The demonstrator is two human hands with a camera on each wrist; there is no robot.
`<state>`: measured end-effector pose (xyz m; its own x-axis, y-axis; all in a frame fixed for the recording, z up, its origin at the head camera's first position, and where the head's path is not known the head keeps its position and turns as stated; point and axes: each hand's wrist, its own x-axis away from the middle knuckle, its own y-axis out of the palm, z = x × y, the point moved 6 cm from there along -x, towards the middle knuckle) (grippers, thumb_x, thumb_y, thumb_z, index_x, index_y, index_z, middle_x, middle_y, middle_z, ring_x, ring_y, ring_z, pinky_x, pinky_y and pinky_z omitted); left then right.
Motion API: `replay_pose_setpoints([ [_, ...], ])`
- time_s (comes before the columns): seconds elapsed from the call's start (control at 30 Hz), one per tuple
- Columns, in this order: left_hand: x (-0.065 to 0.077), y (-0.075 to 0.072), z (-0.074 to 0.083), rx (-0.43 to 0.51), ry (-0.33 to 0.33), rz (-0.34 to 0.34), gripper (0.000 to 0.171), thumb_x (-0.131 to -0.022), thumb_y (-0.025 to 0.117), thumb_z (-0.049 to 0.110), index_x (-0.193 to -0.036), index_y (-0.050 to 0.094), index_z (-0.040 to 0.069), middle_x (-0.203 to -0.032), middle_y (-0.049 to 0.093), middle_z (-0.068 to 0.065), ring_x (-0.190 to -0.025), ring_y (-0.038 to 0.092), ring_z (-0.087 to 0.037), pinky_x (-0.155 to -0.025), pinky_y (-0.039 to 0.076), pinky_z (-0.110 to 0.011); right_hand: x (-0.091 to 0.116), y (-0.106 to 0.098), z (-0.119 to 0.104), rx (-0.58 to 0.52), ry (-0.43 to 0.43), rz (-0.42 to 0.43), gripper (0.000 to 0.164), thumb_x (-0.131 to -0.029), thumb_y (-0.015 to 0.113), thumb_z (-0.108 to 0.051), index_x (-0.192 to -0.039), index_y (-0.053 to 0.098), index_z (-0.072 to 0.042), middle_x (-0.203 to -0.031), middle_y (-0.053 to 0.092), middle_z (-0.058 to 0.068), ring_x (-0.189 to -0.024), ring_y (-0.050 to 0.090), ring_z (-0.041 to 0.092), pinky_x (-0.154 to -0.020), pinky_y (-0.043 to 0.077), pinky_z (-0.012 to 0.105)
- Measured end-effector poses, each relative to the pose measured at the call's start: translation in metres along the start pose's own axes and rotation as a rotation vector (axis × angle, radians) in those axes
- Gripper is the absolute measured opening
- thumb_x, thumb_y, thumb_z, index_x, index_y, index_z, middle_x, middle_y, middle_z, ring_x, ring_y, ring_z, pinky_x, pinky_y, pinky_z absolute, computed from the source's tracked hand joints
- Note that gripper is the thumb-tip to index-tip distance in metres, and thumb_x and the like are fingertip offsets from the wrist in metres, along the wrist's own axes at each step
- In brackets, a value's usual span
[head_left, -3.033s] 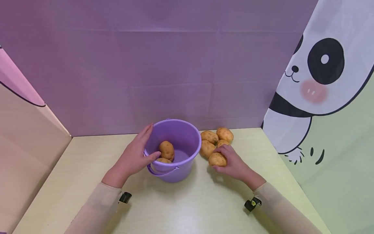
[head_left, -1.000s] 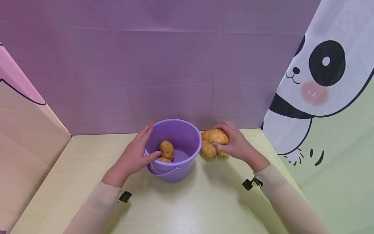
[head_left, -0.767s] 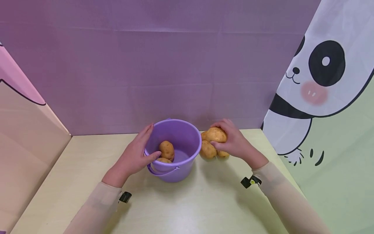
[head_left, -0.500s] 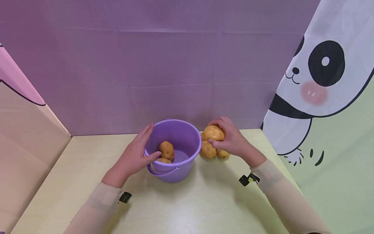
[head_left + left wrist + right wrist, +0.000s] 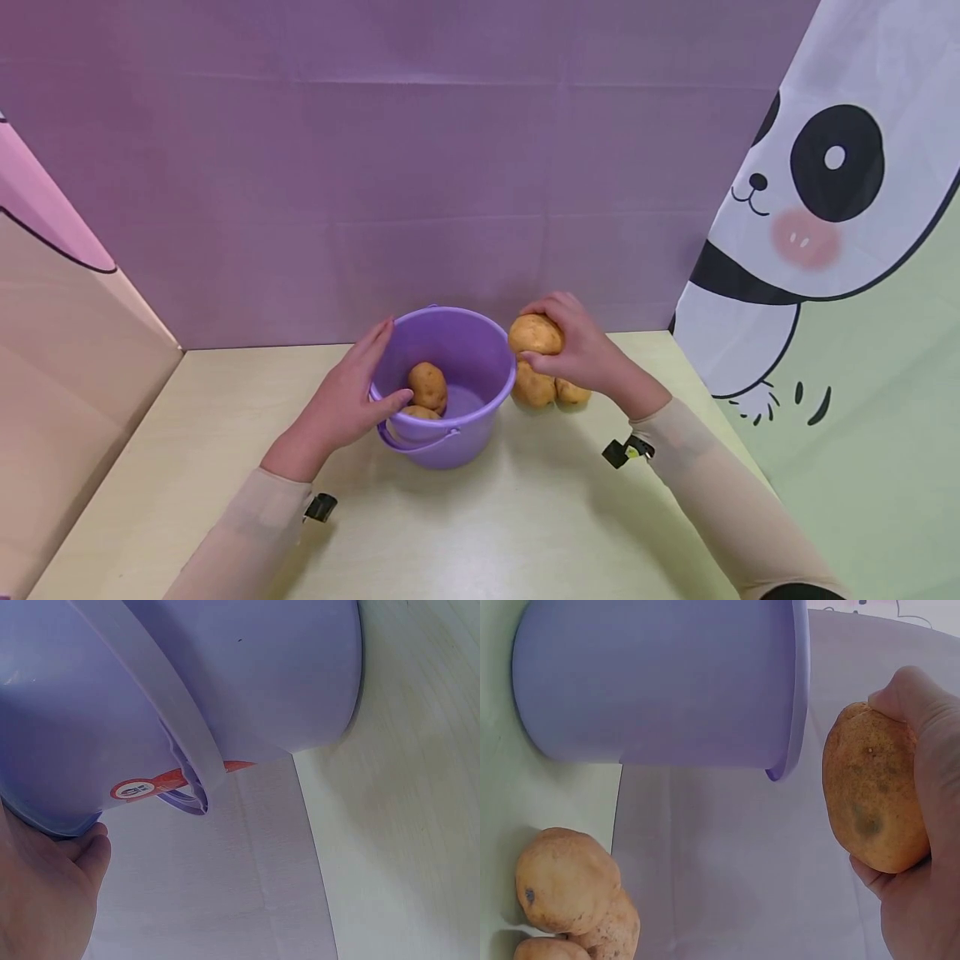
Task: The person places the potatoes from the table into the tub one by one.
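Note:
A purple bucket (image 5: 450, 442) with its handle hanging down stands on the table. My left hand (image 5: 345, 400) holds its left rim, thumb over the inside; the left wrist view shows curled fingers (image 5: 91, 851) at the rim. Two potatoes (image 5: 428, 386) are visible in the bucket. My right hand (image 5: 577, 350) grips another potato (image 5: 535, 334), raised beside the bucket's right rim. In the right wrist view that potato (image 5: 874, 787) sits between thumb and fingers, apart from the bucket (image 5: 660, 682). Below my right hand, more potatoes (image 5: 534, 387) lie on the table, partly hidden.
The pale wooden table (image 5: 480, 533) meets a purple cloth backdrop (image 5: 450, 183) just behind the bucket. A panda-print panel (image 5: 840, 250) stands on the right and a pinkish panel (image 5: 67, 375) on the left.
My right hand has carried its potato from the front of the pile, first up and back, then left to the bucket's rim. The left hand and bucket stay in place.

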<state>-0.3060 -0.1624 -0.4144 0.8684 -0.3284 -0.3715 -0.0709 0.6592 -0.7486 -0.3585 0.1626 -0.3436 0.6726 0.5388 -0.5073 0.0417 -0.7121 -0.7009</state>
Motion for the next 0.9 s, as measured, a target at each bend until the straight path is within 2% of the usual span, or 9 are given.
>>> replay_pose_setpoints([
  [0.9, 0.000, 0.000, -0.001, -0.010, -0.013, -0.005, 0.103, -0.100, 0.078, 0.042, -0.175, 0.022, 0.001, -0.183, 0.021, -0.018, -0.166, 0.025, -0.045, -0.128, 0.030, -0.069, -0.034, 0.022, -0.023, 0.009, -0.054, -0.062, 0.051, -0.085, 0.090, -0.022, -0.130, 0.073, -0.008, -0.125, 0.066, 0.005, -0.119, 0.054, 0.025, -0.094, 0.051, 0.043],
])
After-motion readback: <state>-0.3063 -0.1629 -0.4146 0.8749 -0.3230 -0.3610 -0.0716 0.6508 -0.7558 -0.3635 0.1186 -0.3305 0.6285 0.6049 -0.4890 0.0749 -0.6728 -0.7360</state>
